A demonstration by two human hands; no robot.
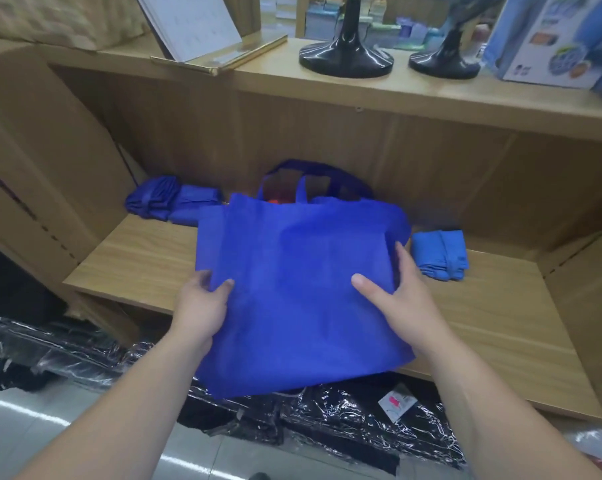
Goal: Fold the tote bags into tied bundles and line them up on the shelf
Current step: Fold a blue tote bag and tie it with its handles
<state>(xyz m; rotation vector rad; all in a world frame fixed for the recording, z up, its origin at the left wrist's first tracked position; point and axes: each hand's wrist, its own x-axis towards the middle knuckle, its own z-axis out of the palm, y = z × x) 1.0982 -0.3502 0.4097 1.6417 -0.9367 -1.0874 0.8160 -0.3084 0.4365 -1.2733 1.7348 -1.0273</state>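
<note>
While both hands pinch its lower edges, the blue tote bag (292, 271) lies flat across the wooden shelf (500, 323), overhanging its front; left hand (202, 306) and right hand (396, 299) flank it, tied bundles (439, 254) just beside.

The shelf (147, 258) bears a flat tote bag (292, 271). Two bundles (161, 200) lie beyond the left hand (202, 306). A third bundle (439, 254) lies just beyond the right hand (396, 299).
</note>
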